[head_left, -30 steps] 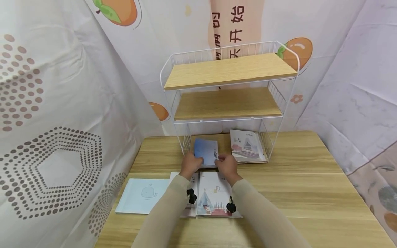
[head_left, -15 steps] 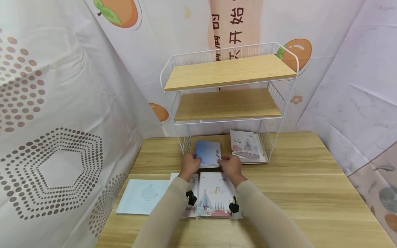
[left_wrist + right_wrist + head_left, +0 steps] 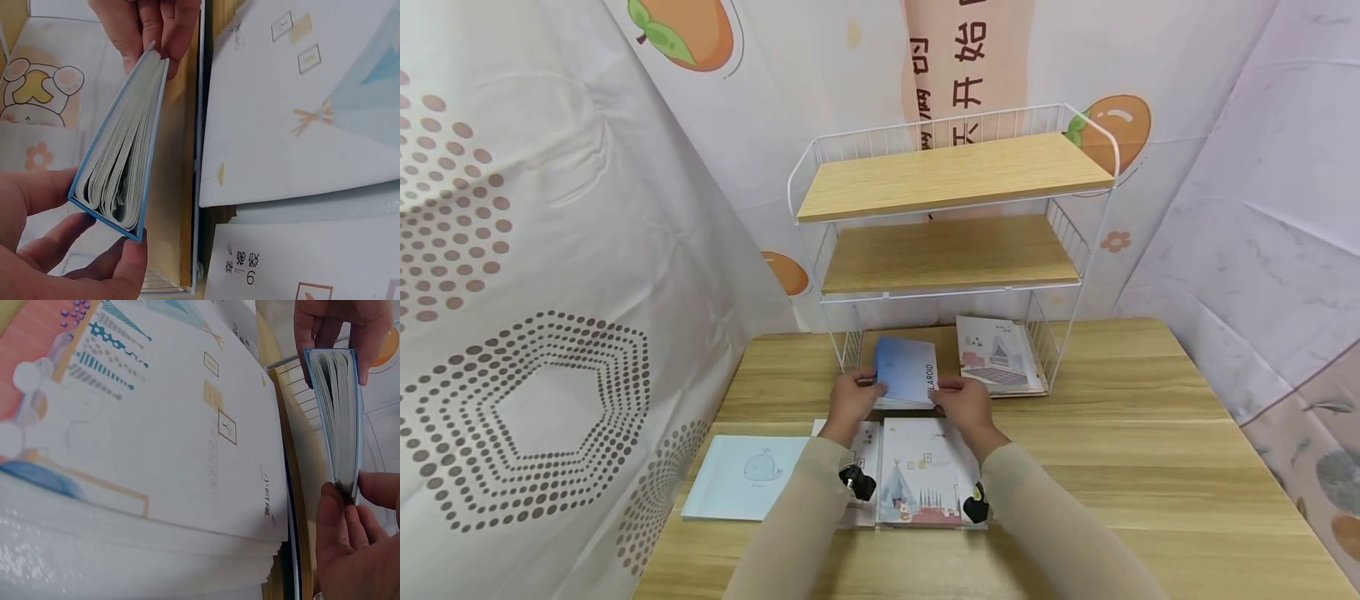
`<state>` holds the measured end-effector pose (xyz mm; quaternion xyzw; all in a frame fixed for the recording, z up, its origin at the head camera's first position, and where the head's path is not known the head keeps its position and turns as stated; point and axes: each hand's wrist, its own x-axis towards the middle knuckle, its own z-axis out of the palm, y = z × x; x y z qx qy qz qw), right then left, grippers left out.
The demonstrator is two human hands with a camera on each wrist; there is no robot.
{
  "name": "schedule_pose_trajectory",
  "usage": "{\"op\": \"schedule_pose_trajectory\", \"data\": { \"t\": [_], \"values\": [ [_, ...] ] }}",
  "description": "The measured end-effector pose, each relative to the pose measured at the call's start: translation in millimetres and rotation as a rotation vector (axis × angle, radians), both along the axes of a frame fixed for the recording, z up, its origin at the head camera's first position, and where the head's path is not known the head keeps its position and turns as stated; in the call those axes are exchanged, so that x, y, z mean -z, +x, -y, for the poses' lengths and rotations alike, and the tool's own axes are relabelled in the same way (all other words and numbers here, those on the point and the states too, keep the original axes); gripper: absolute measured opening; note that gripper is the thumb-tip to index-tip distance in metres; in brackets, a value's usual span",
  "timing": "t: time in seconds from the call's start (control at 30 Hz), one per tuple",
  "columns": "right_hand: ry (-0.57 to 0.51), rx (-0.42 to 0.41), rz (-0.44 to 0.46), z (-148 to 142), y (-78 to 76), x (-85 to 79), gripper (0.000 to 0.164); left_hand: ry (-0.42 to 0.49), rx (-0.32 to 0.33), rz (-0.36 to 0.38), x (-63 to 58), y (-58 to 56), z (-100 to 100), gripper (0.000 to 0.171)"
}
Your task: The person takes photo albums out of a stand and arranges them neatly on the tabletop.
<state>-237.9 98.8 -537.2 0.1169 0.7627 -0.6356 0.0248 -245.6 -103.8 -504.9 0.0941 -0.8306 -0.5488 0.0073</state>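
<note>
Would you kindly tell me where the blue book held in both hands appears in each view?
Head: the blue book sits just below centre, between the left hand and right hand.
Left wrist: left of centre, page edges facing the camera.
Right wrist: upper right.
Shared landmark: the tent-print book.

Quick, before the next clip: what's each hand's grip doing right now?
Left hand: closed, holding one end of the thick, rectangular blue-and-white book.
Right hand: closed, pinching that book's opposite end.
</note>
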Motion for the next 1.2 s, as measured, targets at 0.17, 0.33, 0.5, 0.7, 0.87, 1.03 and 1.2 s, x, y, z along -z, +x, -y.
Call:
{"op": "schedule_pose_trajectory", "data": {
  "t": [0.17,0.33,0.5,0.7,0.87,1.03,1.2],
  "values": [
    [-0.083,-0.046,0.039,-7.3,2.5,-2.7,0.044,0.109,0.015,0.014,-3.0,3.4,1.2,0.038],
    [-0.122,-0.079,0.076,-15.7,5.2,-9.3,0.048,0.245,0.036,0.049,-5.6,7.4,3.7,0.04],
    [-0.119,-0.103,0.109,-21.4,9.9,-14.5,0.05,0.284,0.049,0.091,-7.8,11.1,5.6,0.04],
    [-0.159,-0.121,0.104,-29.7,17.7,-13.8,0.049,0.305,0.066,0.141,-9.9,18.3,4.4,0.043],
    [-0.114,-0.151,0.071,-39.4,22.0,-13.8,0.045,0.324,0.075,0.154,-7.7,23.6,0.5,0.043],
    [-0.089,-0.151,0.066,-47.1,25.5,-13.0,0.038,0.338,0.088,0.146,-4.0,29.2,-4.0,0.043],
    [-0.067,-0.168,0.065,-54.2,32.2,-12.8,0.038,0.347,0.106,0.152,-1.1,35.5,-7.8,0.045]
  ]
}}
